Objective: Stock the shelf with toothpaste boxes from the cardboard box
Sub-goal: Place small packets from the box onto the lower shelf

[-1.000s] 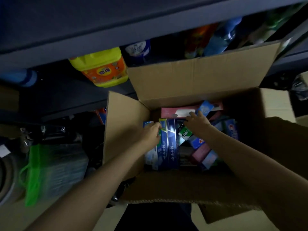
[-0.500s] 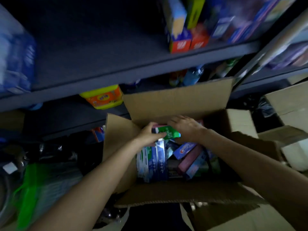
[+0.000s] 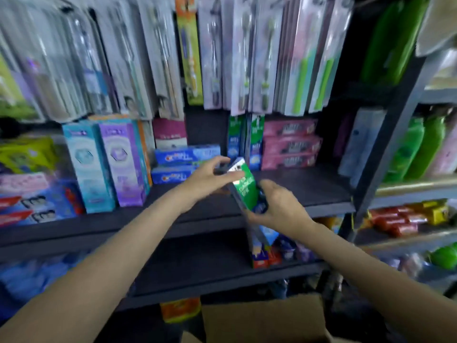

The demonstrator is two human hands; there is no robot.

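Observation:
I hold a green toothpaste box point(image 3: 245, 188) tilted in front of the dark shelf board point(image 3: 309, 186). My left hand point(image 3: 210, 178) pinches its upper end; my right hand point(image 3: 278, 204) grips its lower end. On the shelf behind stand two upright green boxes point(image 3: 244, 137), a stack of pink boxes point(image 3: 289, 144) and blue boxes point(image 3: 184, 154) lying flat. Only a flap of the cardboard box point(image 3: 259, 318) shows at the bottom edge.
Toothbrush packs point(image 3: 247, 50) hang above the shelf. Tall teal and purple boxes point(image 3: 106, 164) stand at the left, red-and-blue boxes point(image 3: 37, 206) lie beside them. Green bottles point(image 3: 418, 149) fill the right bay behind an upright post point(image 3: 385, 149). A lower shelf point(image 3: 197, 263) holds small packs.
Both hands lifted the green box out of the cardboard box up to shelf height. The view swung up from the carton to the toothpaste shelf.

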